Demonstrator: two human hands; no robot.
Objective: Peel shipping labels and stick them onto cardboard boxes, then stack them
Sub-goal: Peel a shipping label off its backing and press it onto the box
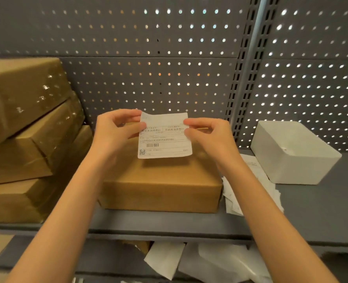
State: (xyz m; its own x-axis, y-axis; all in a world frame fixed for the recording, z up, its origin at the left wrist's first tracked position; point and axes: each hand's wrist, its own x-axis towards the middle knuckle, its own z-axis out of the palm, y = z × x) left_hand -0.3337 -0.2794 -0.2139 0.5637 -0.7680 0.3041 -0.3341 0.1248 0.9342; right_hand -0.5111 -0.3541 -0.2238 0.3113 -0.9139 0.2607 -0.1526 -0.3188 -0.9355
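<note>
A white shipping label [165,139] with a barcode and a QR code hangs in the air above a flat brown cardboard box [160,186] on the grey shelf. My left hand [116,131] pinches the label's upper left corner. My right hand [207,133] pinches its upper right edge. The top left corner of the label looks slightly lifted from its backing. A stack of three brown boxes [26,135] wrapped in glossy tape stands at the left of the shelf.
A white open-topped foam box [295,154] sits at the right of the grey shelf [320,203]. Loose white paper sheets [250,190] lie between it and the flat box. More crumpled sheets [209,262] lie on the lower level. A perforated grey panel [169,68] backs the shelf.
</note>
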